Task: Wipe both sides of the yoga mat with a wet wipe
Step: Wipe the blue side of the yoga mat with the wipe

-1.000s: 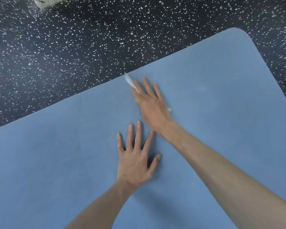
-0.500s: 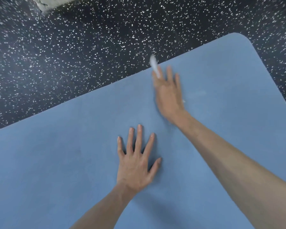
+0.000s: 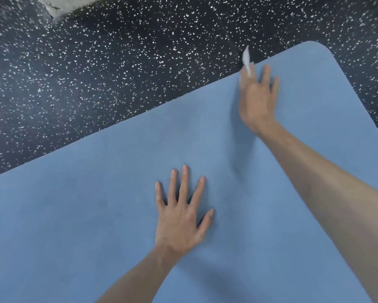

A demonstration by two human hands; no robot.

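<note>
Yoga mat [image 3: 96,215] (blue), braced by the flat, spread left hand [image 3: 179,221]; the blurred right hand [image 3: 258,99] apparently presses a wet wipe [image 3: 246,60] beneath straight fingers. Overlap strokes to the edge.

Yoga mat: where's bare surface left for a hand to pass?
Free: the yoga mat left of the left hand, and the rounded corner beyond the right hand. Crowded: the strip between both hands, and the far edge where the wet wipe pokes out.

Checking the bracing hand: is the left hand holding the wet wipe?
No, the left hand lies flat on the yoga mat.
</note>
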